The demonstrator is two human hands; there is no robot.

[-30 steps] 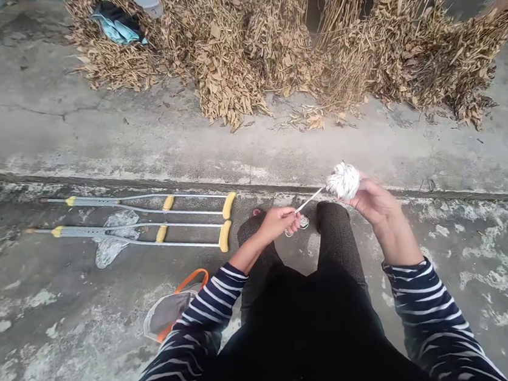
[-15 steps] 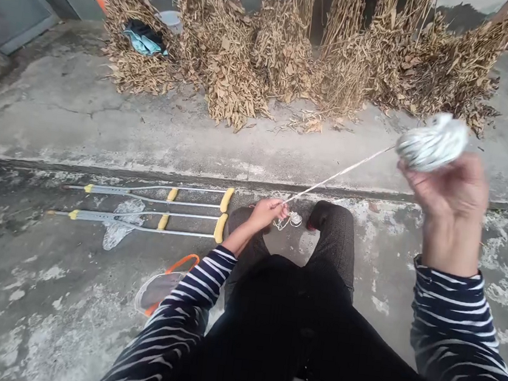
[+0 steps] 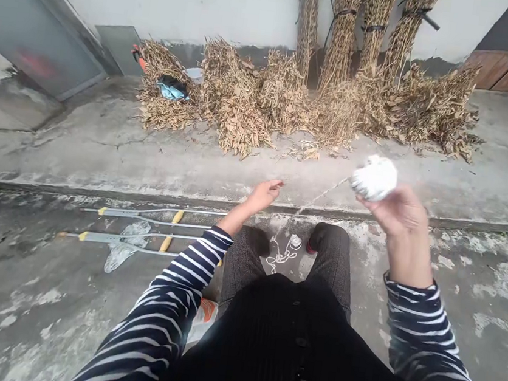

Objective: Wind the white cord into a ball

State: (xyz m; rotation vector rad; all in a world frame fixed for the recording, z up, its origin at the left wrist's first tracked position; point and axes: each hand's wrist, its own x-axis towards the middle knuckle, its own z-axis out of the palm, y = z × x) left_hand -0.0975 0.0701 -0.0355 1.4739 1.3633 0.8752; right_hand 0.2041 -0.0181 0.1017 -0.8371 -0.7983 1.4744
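Up on the right, my right hand (image 3: 400, 213) is closed on a white ball of cord (image 3: 374, 178), slightly blurred. A strand of the cord (image 3: 324, 193) runs from the ball down and left toward the ground between my feet. Loose loops of cord (image 3: 282, 256) lie there beside a small white bundle (image 3: 295, 242). My left hand (image 3: 263, 196) is to the left of the strand and apart from it, above my left knee. Its fingers point right, loosely extended, and nothing shows in them.
A pair of crutches (image 3: 138, 241) with yellow grips lies on the concrete at left, over clear plastic (image 3: 128, 245). Dried plant bundles (image 3: 245, 104) line the wall beyond a low step (image 3: 112, 186). An orange-and-white item (image 3: 203, 316) sits beside my left thigh.
My left hand has let go of the strand and risen slightly. My right hand has moved left with the ball. The strand is slacker, and the view has tilted up.
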